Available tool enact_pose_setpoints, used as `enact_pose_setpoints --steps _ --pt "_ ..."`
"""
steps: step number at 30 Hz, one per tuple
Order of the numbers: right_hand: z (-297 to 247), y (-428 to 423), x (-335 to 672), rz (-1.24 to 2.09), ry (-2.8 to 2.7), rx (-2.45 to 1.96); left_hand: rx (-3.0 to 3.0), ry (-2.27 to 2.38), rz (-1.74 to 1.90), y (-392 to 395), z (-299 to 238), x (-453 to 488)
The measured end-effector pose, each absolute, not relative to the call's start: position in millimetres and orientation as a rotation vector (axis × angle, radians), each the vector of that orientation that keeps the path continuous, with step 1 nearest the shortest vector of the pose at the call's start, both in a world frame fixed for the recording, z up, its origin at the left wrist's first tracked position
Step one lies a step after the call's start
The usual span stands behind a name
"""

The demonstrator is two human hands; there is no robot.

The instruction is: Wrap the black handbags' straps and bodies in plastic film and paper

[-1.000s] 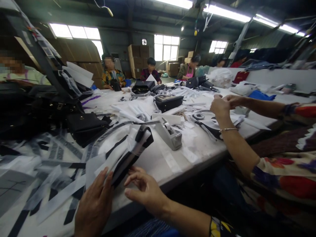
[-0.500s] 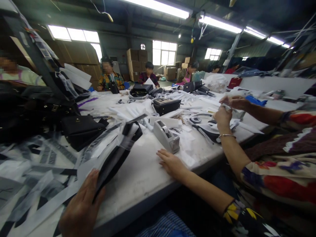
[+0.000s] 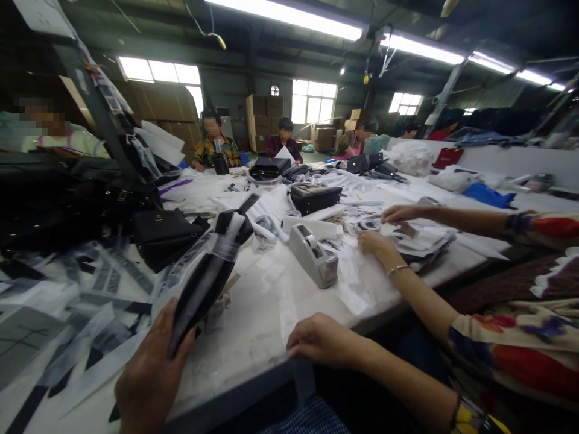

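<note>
My left hand (image 3: 151, 367) is closed round the lower end of a folded black bag strap (image 3: 205, 286), which tilts up and away to the right. White wrapping runs along the strap, and a clear band goes round its upper part. My right hand (image 3: 321, 340) rests at the table's front edge with fingers curled down. A thin pale strip (image 3: 287, 304) runs across the tabletop to those fingers, and a greyish strip hangs below the edge beneath them. The fingertips are partly hidden. Beyond that hand stands a grey tape dispenser (image 3: 314, 259).
Black handbags (image 3: 165, 235) and clear wrapped strips (image 3: 108, 271) crowd the left. Another black bag (image 3: 315, 198) stands mid-table amid white paper. At the right, a co-worker's hands (image 3: 377, 241) handle white-wrapped material, the forearms reaching over the table edge. Several people sit across.
My right hand has drawn back from beside the tape dispenser to the table edge, its fingers now curled. The strap stays in my left hand. The co-worker's hands have lowered to the table.
</note>
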State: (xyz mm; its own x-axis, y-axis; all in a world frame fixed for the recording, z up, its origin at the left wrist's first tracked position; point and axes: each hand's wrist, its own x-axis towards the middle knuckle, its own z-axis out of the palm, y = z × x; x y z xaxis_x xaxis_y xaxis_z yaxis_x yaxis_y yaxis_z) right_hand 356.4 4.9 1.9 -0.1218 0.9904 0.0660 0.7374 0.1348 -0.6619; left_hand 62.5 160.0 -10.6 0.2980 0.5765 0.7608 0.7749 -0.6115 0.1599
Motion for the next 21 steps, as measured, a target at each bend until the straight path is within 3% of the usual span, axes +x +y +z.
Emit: enact_pose_setpoints --steps 7,14,21 --pt "-7 85 376 0.260 -1.580 -1.825 -2.360 -1.221 -1.211 163 -12 68" --pt "-29 173 392 0.334 -1.526 -1.802 -2.355 -1.201 -1.239 167 -14 66" --pt "-12 201 395 0.309 -1.434 -1.805 -2.336 -1.224 -1.227 167 -18 65"
